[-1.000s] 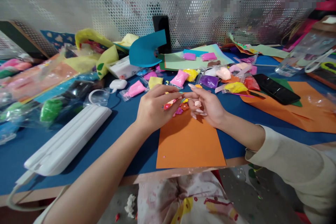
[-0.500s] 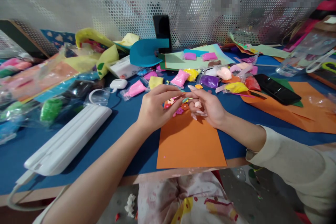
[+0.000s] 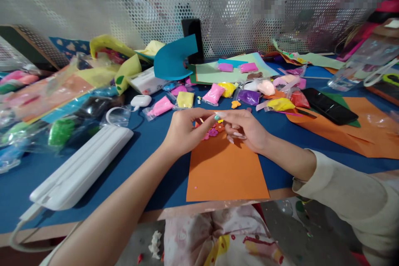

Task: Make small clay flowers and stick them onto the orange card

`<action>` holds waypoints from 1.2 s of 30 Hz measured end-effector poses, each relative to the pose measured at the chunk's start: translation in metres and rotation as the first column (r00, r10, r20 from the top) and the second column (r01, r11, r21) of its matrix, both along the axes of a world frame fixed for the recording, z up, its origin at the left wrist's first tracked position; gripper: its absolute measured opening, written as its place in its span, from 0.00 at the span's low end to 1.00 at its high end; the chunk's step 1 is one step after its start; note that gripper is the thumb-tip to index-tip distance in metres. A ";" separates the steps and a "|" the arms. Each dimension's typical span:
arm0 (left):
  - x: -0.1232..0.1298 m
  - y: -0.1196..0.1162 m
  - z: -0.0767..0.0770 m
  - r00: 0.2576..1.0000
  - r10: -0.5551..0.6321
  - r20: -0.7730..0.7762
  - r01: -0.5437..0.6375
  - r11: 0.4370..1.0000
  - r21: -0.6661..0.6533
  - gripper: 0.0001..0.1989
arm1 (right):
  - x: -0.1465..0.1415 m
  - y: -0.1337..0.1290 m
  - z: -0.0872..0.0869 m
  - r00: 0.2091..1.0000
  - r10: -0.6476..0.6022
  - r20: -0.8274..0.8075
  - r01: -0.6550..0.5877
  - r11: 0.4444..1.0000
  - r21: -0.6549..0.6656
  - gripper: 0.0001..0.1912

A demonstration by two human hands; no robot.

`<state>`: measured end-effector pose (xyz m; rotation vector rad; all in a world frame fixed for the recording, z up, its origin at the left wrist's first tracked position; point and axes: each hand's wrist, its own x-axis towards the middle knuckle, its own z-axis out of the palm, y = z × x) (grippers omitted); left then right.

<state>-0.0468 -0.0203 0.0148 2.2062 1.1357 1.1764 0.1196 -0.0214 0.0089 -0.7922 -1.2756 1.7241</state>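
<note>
Above the far end of an orange sheet [image 3: 227, 170], my left hand [image 3: 188, 129] and my right hand [image 3: 247, 126] meet at the fingertips. Between them is a small pale green piece [image 3: 216, 116], pinched by the left thumb and index finger and touched by the right fingertips. The other right fingers curl toward the palm, partly hiding what is in it. Small flower shapes [image 3: 213, 131] in pink, red and orange lie on the sheet just below and behind the fingers, partly covered by them.
Packets of coloured clay [image 3: 160, 106] lie behind the hands. A white power bank [image 3: 82, 168] with a cable is at the left. At the right are a black phone [image 3: 329, 106] and orange paper [image 3: 368, 129]. A blue curved paper [image 3: 174, 59] leans near an upright phone [image 3: 192, 35].
My fingertips have come together around the pale green piece. The pale ball seen in my right hand is now out of sight. The blue paper's free end has risen.
</note>
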 end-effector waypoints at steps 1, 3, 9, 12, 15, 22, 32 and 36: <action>0.000 0.000 0.001 1.000 -0.024 0.017 0.025 0.999 -0.043 0.15 | -0.001 -0.001 0.001 1.000 -0.001 0.031 0.000 1.000 0.021 0.13; 0.001 0.000 0.003 0.997 -0.078 0.026 0.080 0.991 -0.110 0.18 | -0.002 -0.002 0.002 0.996 -0.021 0.087 0.016 0.998 0.055 0.14; 0.000 0.000 -0.002 0.998 -0.058 0.035 0.063 0.983 -0.170 0.26 | -0.004 -0.002 0.002 0.993 -0.052 0.106 0.046 0.998 0.053 0.17; -0.001 0.002 -0.005 0.993 -0.069 0.099 0.089 0.974 -0.210 0.28 | -0.002 -0.001 -0.001 0.999 0.001 0.047 -0.003 0.999 0.037 0.15; -0.002 0.002 -0.006 0.983 -0.101 0.151 0.133 0.966 -0.221 0.25 | 0.000 0.001 -0.003 0.999 0.051 0.010 -0.050 0.999 -0.019 0.13; -0.001 0.002 -0.003 0.965 -0.213 0.155 0.236 0.960 -0.152 0.20 | -0.001 0.001 -0.002 0.999 0.024 -0.041 -0.029 0.991 -0.129 0.06; -0.001 0.004 -0.005 0.963 -0.253 0.096 0.256 0.967 -0.013 0.12 | 0.000 0.003 -0.002 0.994 0.096 -0.048 -0.102 0.983 -0.155 0.22; -0.002 0.004 -0.005 0.970 -0.227 0.082 0.228 0.974 0.000 0.12 | -0.001 0.001 0.000 0.996 0.059 -0.067 -0.070 0.979 -0.190 0.14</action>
